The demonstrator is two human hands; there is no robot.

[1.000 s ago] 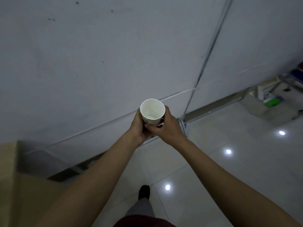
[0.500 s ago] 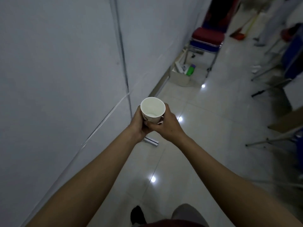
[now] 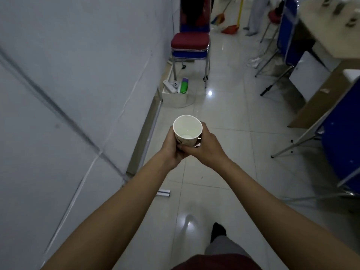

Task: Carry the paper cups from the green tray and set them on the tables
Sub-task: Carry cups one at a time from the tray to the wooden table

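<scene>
A white paper cup [image 3: 187,129] stands upright in front of me, held at chest height over the tiled floor. My left hand [image 3: 172,148] wraps its left side and my right hand [image 3: 207,148] wraps its right side and base, fingers curled round it. The cup looks empty inside. A wooden table [image 3: 319,34] runs along the upper right edge, with small objects on its top. The green tray is out of view.
A grey wall [image 3: 78,75] runs along my left. Stacked red and blue chairs [image 3: 191,45] and a white box [image 3: 175,96] with a power strip stand ahead by the wall. Blue folding chairs [image 3: 341,137] line the right. A person's legs and brooms are far ahead.
My view has swung right from the wall to the aisle, bringing the chairs and table into sight. Both hands keep the same hold on the cup.
</scene>
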